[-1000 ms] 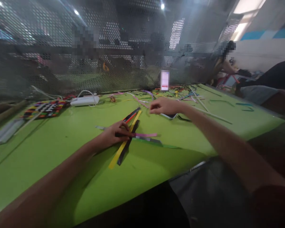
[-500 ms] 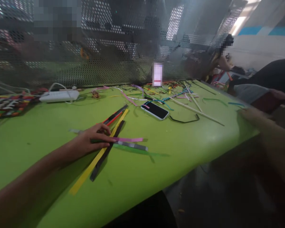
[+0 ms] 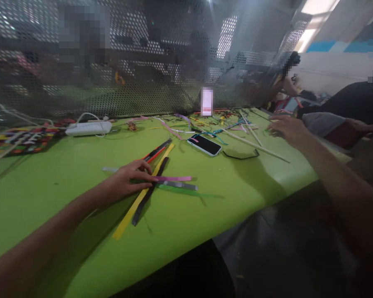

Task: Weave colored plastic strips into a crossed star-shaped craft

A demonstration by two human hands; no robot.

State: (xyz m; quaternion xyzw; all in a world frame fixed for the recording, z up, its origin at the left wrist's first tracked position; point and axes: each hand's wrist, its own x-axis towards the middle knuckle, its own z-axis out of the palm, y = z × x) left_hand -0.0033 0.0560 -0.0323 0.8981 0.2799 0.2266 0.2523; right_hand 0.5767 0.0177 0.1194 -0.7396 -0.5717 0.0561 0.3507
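- a bright green table (image 3: 65, 174) ran up to a perforated metal screen (image 3: 161, 95); a blue-banded wall (image 3: 323, 46) stood beyond on the right.
- a person in a dark top (image 3: 348, 99) was near the table's right side.
- the hands were well apart: the left hand (image 3: 132, 178) rested its fingertips on the strip crossing, whether pinching or only pressing i could not tell.
- the right hand (image 3: 287, 130) was near the right edge, fingers loosely bent; its grip could not be told.
- under the left fingertips, a yellow strip (image 3: 127, 217) and a black strip (image 3: 143, 207) crossed a pink strip (image 3: 177, 179), a grey strip (image 3: 182, 186) and a green strip (image 3: 180, 190).
- a phone (image 3: 205, 145) lay between the hands, a bent black strip (image 3: 240, 156) beside it.
- a white power strip (image 3: 88, 128) sat far left.
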